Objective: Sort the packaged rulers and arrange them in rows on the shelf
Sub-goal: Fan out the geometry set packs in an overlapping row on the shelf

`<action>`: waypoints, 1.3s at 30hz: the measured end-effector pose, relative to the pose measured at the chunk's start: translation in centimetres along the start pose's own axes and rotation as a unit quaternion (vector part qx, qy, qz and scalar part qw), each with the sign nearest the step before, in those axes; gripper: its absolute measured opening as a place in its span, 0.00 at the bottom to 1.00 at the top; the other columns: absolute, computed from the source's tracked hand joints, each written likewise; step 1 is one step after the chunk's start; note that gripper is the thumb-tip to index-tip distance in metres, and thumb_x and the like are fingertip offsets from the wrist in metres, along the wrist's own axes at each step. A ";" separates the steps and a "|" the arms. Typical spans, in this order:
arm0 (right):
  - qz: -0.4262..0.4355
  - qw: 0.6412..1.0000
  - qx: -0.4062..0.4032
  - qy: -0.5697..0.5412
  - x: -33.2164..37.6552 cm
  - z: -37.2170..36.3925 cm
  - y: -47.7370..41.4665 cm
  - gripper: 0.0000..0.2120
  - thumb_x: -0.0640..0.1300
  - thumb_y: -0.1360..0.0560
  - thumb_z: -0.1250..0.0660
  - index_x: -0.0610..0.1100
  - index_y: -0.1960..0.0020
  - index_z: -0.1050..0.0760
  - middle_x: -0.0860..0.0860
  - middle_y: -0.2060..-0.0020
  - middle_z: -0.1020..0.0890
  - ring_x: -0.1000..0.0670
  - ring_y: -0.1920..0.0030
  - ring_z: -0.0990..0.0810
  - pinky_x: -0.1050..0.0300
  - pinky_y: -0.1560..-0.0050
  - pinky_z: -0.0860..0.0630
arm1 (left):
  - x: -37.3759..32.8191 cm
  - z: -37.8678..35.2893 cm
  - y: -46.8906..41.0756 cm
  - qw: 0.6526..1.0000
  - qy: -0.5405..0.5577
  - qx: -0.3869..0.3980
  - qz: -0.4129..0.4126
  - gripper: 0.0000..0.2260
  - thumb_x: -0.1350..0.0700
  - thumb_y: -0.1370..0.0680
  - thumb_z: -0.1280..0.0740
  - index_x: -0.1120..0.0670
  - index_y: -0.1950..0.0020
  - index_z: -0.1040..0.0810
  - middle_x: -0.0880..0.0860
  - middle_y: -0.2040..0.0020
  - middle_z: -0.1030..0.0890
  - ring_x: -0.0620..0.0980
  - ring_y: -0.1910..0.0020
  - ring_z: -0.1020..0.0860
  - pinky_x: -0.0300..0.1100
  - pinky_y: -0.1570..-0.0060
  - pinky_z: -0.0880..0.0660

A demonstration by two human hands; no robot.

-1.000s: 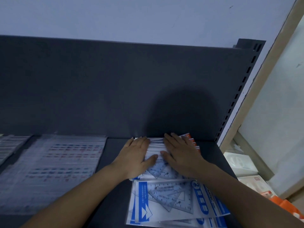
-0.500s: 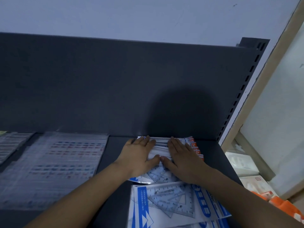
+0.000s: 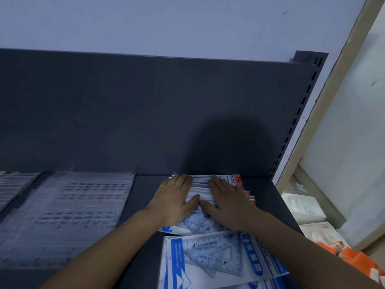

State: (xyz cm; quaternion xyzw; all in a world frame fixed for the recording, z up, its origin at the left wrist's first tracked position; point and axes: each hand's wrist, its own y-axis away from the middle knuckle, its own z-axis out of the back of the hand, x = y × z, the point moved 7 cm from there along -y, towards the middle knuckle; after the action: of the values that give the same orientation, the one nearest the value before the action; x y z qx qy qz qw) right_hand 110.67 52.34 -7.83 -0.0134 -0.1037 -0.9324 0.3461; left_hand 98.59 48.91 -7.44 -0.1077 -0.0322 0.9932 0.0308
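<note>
Dark grey metal makes up the shelf [image 3: 145, 188] and its upright back panel [image 3: 125, 111]. At the far right of the shelf, against the panel, lies a fanned stack of packaged set-square rulers [image 3: 200, 185], with red-tipped edges stepping out on its right side. The left hand [image 3: 175, 199] and the right hand [image 3: 227, 203] both lie flat on this stack, fingers straight and pointing to the panel. They press down and grasp nothing, and the thumb tips are almost touching in the middle.

Just nearer lies a second stack of set-square packs [image 3: 208, 257], blue and white, face up, its far edge meeting the pressed stack. On the left of the shelf lie clear packets of straight rulers [image 3: 68, 215], blurred, and more ruler packets [image 3: 12, 188] lie at the left edge.

A slotted post [image 3: 295, 117] ends the panel on the right. Beyond it, lower down, are white packs [image 3: 302, 207] and orange packs [image 3: 354, 257].
</note>
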 end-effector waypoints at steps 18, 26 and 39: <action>0.130 0.989 0.054 -0.043 0.7 2.6 7.9 0.31 0.72 0.38 0.33 0.59 0.42 0.35 0.62 0.47 0.33 0.59 0.46 0.35 0.61 0.43 0.34 | -1.7 3.2 8.2 0.997 0.040 0.070 -0.020 0.29 0.27 0.37 0.36 0.41 0.42 0.30 0.35 0.51 0.31 0.36 0.49 0.33 0.34 0.46 0.40; 0.075 0.988 0.121 -0.059 1.1 1.8 7.8 0.31 0.66 0.40 0.26 0.53 0.46 0.33 0.57 0.49 0.28 0.55 0.49 0.29 0.60 0.51 0.30 | -2.5 1.6 8.2 0.976 0.065 0.206 0.015 0.24 0.35 0.36 0.28 0.47 0.47 0.26 0.42 0.48 0.28 0.42 0.45 0.33 0.37 0.45 0.38; 0.073 0.980 0.133 -0.131 0.9 4.7 7.8 0.13 0.56 0.34 0.26 0.51 0.57 0.26 0.56 0.61 0.20 0.61 0.63 0.22 0.69 0.63 0.26 | -1.8 4.2 7.7 0.901 0.379 0.200 0.064 0.11 0.52 0.37 0.21 0.54 0.63 0.20 0.46 0.67 0.20 0.43 0.64 0.23 0.42 0.55 0.26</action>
State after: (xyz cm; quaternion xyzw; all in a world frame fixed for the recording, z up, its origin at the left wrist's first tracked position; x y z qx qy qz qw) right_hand 114.84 46.99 -1.71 -0.0966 -0.2695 -0.8726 0.3957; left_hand 98.98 40.91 -3.50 -0.4697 0.1880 0.8625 -0.0025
